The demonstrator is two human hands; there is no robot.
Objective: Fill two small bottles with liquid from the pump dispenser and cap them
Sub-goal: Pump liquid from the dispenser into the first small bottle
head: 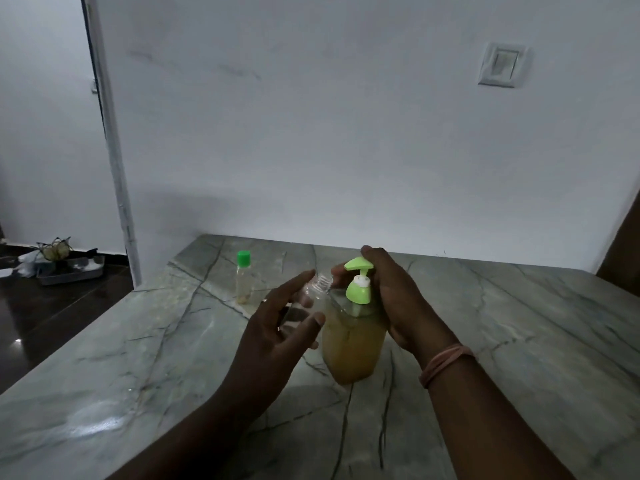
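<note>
A pump dispenser [353,344] with yellowish liquid and a light green pump head stands on the marble counter [519,341]. My right hand [394,299] wraps its neck from the right, fingers over the pump head. My left hand [277,334] holds a small clear uncapped bottle [311,292], tilted so its threaded mouth sits just under the pump spout. A second small bottle [245,278] with a green cap stands upright farther back on the left, apart from both hands, with a little liquid at its bottom.
A white wall with a light switch [502,65] rises behind the counter. Left of the counter's edge is a dark floor with a metal tray [69,271] holding clutter. A brown edge [623,247] shows at the far right.
</note>
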